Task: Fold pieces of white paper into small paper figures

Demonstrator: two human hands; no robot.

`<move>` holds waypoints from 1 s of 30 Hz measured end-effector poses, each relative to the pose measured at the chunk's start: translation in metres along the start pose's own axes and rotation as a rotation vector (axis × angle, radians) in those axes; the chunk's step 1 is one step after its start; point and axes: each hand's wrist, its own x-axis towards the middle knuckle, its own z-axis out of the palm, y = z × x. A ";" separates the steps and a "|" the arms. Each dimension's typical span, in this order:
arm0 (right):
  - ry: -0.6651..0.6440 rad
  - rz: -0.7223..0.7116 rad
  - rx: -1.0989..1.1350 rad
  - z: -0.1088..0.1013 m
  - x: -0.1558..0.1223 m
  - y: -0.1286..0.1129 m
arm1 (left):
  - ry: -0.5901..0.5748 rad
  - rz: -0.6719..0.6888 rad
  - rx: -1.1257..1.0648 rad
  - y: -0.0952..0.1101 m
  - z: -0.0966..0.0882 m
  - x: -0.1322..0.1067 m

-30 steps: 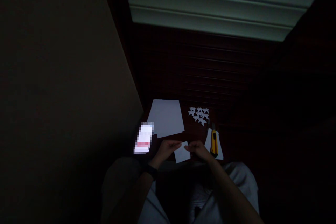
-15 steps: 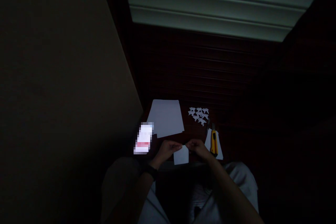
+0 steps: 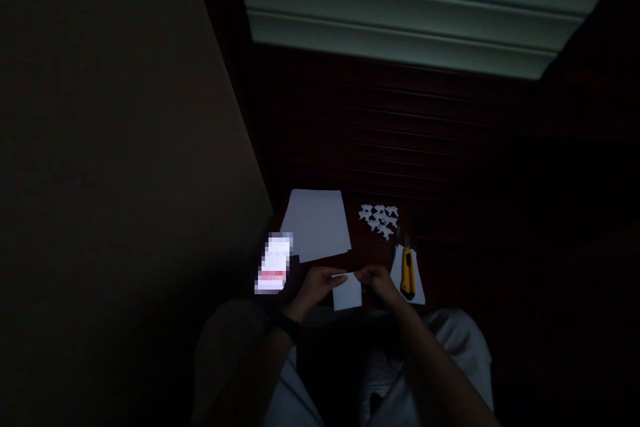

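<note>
Pinching a small white paper square (image 3: 347, 295) over the near edge of the dark table (image 3: 373, 255), left hand (image 3: 316, 285) at its far-left corner and right hand (image 3: 379, 281) at its far-right corner, both nearly closed, thumb against fingers, exact fingertip contact too dark to tell. Larger white sheets (image 3: 317, 223) lie toward the table's far-left corner, pixelated bright screen (image 3: 274, 263) by the left edge just beside them. Small folded white pieces (image 3: 380, 219) cluster near the far-right corner, yellow cutter (image 3: 407, 277) lies on white paper (image 3: 397, 273) along the right edge, near the right hand.
</note>
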 end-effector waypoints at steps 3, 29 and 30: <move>0.076 -0.009 0.030 0.002 0.002 0.004 | 0.029 -0.020 -0.061 0.001 0.000 0.000; 0.164 -0.096 -0.096 0.000 0.002 0.002 | 0.120 -0.121 -0.281 0.006 -0.004 -0.004; 0.156 -0.100 -0.095 0.000 0.002 0.002 | 0.120 -0.132 -0.282 0.006 -0.004 -0.004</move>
